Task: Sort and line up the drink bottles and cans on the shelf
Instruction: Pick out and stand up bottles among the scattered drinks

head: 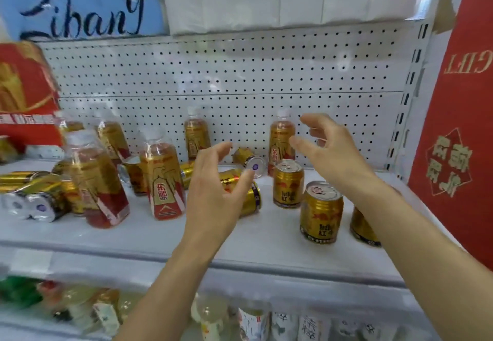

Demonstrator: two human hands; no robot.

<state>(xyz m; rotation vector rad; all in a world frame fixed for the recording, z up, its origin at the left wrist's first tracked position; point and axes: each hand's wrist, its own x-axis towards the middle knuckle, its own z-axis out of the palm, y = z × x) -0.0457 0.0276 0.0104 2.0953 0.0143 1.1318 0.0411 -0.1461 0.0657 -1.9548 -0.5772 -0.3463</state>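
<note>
Over the white shelf (266, 244), a left hand (213, 194) and right hand (328, 151) are hovering, each grip spread wide (holding nothing), nearing toppled cans (249, 163) lying among standing bottles (162, 178); righting them likely comes next.

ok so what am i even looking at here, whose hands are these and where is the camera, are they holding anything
This is one picture from a camera worn on a person's head, looking forward and down, so the two bare arms reaching in from below are that person's own. No robot is involved. The left hand and the right hand both hover open over a white shelf, fingers spread, holding nothing. On the shelf stand amber drink bottles, such as the front bottle and the back bottle, plus gold cans: some upright, like the upright can, others tipped over, like the lying can near the left hand. A pegboard forms the back wall.
</note>
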